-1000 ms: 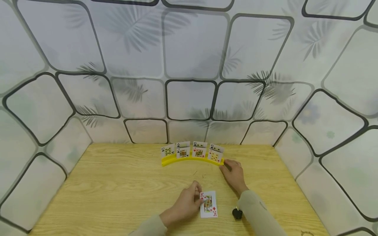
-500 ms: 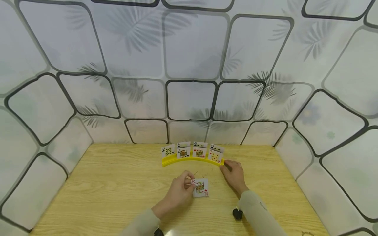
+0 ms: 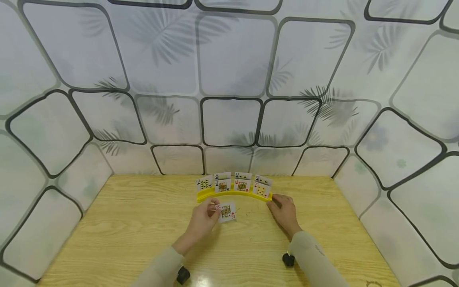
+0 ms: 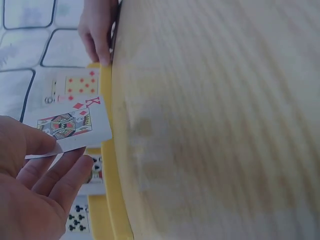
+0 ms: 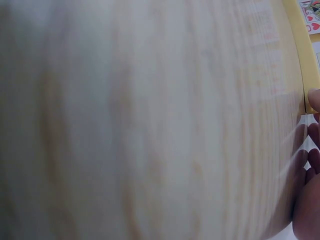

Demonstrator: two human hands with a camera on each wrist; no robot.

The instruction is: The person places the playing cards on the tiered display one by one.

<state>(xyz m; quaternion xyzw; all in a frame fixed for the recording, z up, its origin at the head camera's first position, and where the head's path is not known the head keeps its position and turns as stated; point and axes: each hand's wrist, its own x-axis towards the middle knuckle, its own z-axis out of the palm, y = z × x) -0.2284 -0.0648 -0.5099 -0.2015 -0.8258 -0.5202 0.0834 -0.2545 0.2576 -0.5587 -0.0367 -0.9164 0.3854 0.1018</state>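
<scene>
My left hand (image 3: 201, 220) pinches a king of diamonds playing card (image 3: 227, 212) between thumb and fingers, in front of a curved yellow card holder (image 3: 205, 195). The left wrist view has the king (image 4: 70, 126) face-up and tilted, partly covering cards behind it. At the holder's right end, my right hand (image 3: 285, 213) grips it, the thumb (image 5: 315, 99) on the front. Standing in the holder are a ten of clubs (image 3: 204, 183), a jack (image 3: 222, 186), a jack of hearts (image 3: 242, 186) and a seven of diamonds (image 3: 261, 189), with more cards in a row behind.
The holder stands near the back of a wooden table (image 3: 143, 231). Patterned fabric walls (image 3: 172, 119) rise behind it and on both sides. A black device (image 3: 288, 260) sits at the right wrist, another black device (image 3: 183, 275) at the left.
My left hand has carried the king of diamonds forward and to the left, from the table's front toward the holder. My right hand has stayed at the holder's right end.
</scene>
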